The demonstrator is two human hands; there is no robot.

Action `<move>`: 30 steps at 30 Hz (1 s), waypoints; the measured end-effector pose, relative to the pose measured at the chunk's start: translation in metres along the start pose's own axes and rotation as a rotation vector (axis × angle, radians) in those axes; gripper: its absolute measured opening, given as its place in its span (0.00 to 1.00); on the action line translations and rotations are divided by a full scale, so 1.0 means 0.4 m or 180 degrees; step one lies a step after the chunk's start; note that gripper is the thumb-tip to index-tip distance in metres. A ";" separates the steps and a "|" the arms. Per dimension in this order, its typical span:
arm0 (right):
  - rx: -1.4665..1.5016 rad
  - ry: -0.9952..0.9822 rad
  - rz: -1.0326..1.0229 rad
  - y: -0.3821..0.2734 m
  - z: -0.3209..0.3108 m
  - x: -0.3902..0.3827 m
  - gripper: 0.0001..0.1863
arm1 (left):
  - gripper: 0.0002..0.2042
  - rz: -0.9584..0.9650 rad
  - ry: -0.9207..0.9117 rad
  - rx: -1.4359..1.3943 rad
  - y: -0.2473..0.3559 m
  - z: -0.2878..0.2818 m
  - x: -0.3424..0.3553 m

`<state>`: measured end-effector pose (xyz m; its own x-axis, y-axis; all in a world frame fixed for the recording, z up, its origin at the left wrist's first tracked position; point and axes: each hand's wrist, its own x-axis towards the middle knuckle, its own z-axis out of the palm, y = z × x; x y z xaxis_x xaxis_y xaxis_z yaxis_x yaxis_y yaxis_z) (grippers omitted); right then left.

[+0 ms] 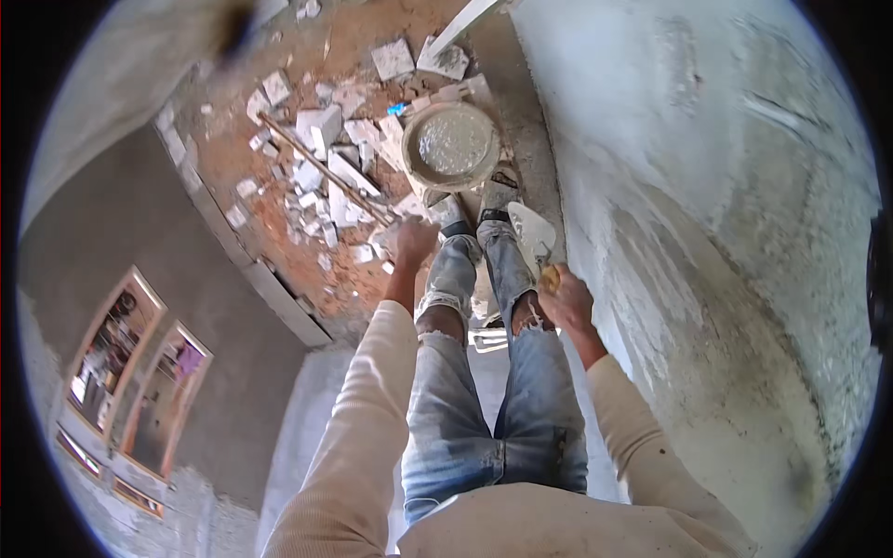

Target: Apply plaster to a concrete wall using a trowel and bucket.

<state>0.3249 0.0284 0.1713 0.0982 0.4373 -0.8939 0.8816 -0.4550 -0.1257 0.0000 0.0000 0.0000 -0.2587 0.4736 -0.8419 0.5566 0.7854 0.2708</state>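
My right hand (566, 299) is closed around the yellowish handle of a trowel (532, 231). The trowel's pale, smeared blade points away from me beside my right shin. My left hand (411, 241) hangs in front of my left knee with curled fingers; whatever they may hold is hidden. Close to that hand ends a long thin wooden stick (321, 166), which slants over the rubble; I cannot tell whether they touch. Just beyond my feet stands a round bucket (408, 153) with a crusted rim, filled with wet grey mix (454, 141).
Broken white block pieces (321, 130) litter the reddish ground (223, 102) ahead and to the left. Close on my right rises a wall (670, 232) with patchy grey plaster. On the far left, a grey wall (233, 335) has wood-framed window openings (158, 400).
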 end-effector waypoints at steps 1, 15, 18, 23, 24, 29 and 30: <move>-0.0165 -0.0146 0.0085 0.001 -0.014 0.016 0.24 | 0.28 -0.0019 -0.0231 -0.0096 -0.086 0.073 -0.046; -0.1691 0.0329 -0.0777 -0.281 0.015 0.543 0.26 | 0.39 0.0644 -0.0068 -0.1679 -0.097 -0.015 0.601; -0.1545 0.0097 -0.0580 -0.238 0.057 0.527 0.28 | 0.26 0.0524 -0.0496 -0.2568 -0.041 -0.002 0.582; -0.1386 0.0516 -0.0806 -0.151 0.046 0.482 0.22 | 0.21 0.0264 -0.0404 -0.2664 0.044 0.100 0.498; -0.1322 0.0550 -0.0833 -0.152 0.041 0.486 0.22 | 0.20 0.0239 -0.0344 -0.2510 0.038 0.097 0.467; -0.1761 0.0628 -0.1260 -0.271 -0.041 0.467 0.17 | 0.15 -0.0081 -0.0083 -0.3264 -0.021 0.075 0.305; -0.1749 0.0672 -0.1264 -0.285 -0.054 0.477 0.17 | 0.15 0.0215 0.0015 -0.3415 0.006 0.064 0.241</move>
<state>0.2530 0.1805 0.0243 -0.2405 0.6553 -0.7161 0.9692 0.2028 -0.1399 -0.0033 0.0373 -0.0925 -0.2576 0.5289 -0.8086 -0.4131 0.6962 0.5870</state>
